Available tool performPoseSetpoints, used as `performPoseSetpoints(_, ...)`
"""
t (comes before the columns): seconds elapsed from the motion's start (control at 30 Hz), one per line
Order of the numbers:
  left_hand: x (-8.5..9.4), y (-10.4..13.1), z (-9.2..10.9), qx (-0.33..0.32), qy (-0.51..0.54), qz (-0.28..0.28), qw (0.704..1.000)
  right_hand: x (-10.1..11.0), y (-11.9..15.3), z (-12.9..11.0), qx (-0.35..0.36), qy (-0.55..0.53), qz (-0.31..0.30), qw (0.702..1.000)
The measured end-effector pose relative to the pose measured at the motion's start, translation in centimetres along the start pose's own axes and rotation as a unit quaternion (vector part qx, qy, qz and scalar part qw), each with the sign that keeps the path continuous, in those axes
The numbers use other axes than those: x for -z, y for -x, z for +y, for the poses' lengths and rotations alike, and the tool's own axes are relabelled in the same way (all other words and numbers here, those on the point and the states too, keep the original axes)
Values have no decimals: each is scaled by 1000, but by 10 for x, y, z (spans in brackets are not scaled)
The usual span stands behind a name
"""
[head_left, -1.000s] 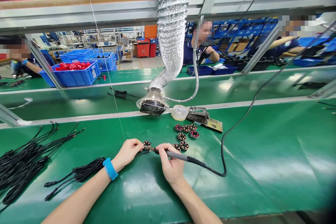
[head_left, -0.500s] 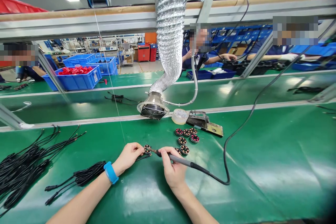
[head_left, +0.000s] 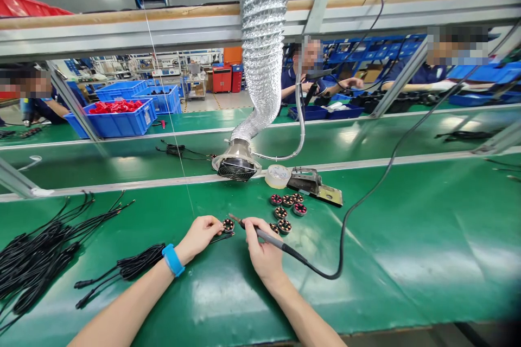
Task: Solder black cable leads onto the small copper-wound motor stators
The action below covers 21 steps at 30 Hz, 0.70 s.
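Note:
My left hand (head_left: 202, 233), with a blue band on its wrist, is closed in a pinch at the left edge of a small round part (head_left: 228, 225) with copper-coloured spots. A thin solder wire (head_left: 174, 133) runs down from a spool to this hand; its end at the fingertips is hidden. In my right hand (head_left: 262, 249) is a soldering iron (head_left: 266, 237), gripped like a pen. Its tip points left, just above the round part. A black cable (head_left: 222, 237) with a bare end lies beside the part. Several similar round parts (head_left: 280, 212) sit to the right.
Bundled black cables (head_left: 140, 262) and a larger cable pile (head_left: 36, 260) lie at left. Ahead hang a fume duct (head_left: 262, 43) and its fan (head_left: 237, 168). A tape roll (head_left: 278, 176) and a metal holder (head_left: 313, 185) stand behind the parts. Co-workers (head_left: 305, 78) sit across the bench.
The soldering iron's tip has lifted from the round part to just above it. My right hand has shifted slightly up and left; my left hand stays at the part.

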State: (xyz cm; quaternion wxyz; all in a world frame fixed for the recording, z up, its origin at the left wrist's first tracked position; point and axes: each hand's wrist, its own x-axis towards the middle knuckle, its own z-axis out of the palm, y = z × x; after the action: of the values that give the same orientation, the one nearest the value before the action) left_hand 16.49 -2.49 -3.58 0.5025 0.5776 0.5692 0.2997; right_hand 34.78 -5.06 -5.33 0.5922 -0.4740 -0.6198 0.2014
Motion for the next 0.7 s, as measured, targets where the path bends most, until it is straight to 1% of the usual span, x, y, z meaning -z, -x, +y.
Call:
performPoseSetpoints(0.13, 0, 0, 2, 14, 20, 2, 1000, -5, -2, 3, 27, 13, -45, 999)
performPoseSetpoints(0.3, 1, -2, -2, 29, 44, 15, 998, -16, -6, 18, 57, 24, -161, 985)
performPoseSetpoints(0.37, 1, -3, -3, 30, 49, 16, 998, -21, -8, 26, 61, 15, -194, 979)
performPoseSetpoints(0.53, 4, -4, -4, 27, 46, 18, 998, -27, -13, 37, 58, -17, -225, 972)
performPoseSetpoints(0.7, 8, -5, -4, 29, 41, 13, 999, -23, -14, 37, 57, -26, -221, 973)
